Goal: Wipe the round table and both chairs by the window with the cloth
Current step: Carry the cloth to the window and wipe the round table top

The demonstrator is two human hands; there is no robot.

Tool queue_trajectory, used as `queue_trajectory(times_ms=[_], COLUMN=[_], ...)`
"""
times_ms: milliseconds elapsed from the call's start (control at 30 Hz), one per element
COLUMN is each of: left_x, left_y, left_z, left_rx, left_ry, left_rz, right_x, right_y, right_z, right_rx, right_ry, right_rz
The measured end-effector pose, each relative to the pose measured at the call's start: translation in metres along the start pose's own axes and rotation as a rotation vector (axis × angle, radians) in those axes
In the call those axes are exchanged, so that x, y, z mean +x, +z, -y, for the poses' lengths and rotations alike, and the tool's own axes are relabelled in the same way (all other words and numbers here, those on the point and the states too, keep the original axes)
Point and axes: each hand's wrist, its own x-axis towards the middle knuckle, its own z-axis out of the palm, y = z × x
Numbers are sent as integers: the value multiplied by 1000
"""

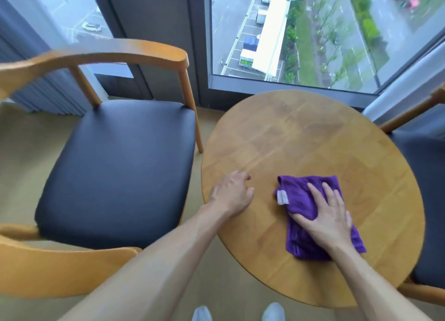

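Note:
A round wooden table [301, 140] stands by the window. On its near part lies a folded purple cloth [298, 200] with a white label. My right hand [327, 214] lies flat on the cloth, fingers straight, pressing it onto the tabletop. My left hand [231, 193] rests on the table's left edge with its fingers loosely curled and nothing in it. A wooden armchair with a dark padded seat [115, 171] stands left of the table. A second chair of the same kind [428, 200] shows partly at the right edge.
A floor-to-ceiling window [313, 36] runs behind the table, with a dark frame post [154, 31] between panes. A grey curtain [29, 79] hangs at far left. Beige floor [19, 152] surrounds the furniture. My shoes [238, 313] show at the bottom.

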Motion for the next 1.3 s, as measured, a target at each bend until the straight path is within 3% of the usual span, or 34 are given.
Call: queue_trajectory(times_ms=[133,267,367,600,800,1133,1300], left_x=[-1,6,16,59,99,122,104], left_y=[-2,8,17,28,9,-95,-149], left_z=[-2,-11,-26,-69,-55,52,130], left_rx=[-142,-242,-284,-226,-291,-224,-478], left_ry=[-118,-164,-142,-83,-229,-244,-351], left_rz=[130,195,190,196,111,-182,-247], right_x=[12,32,40,79,127,174,167], right_y=[-22,-27,-21,-23,-28,-17,-8], right_z=[-10,-13,-2,24,76,226,310], right_rx=[359,260,171,214,210,197,180], right_ry=[14,396,494,351,137,-169,-344], right_rz=[-95,-99,-78,-80,-47,48,236])
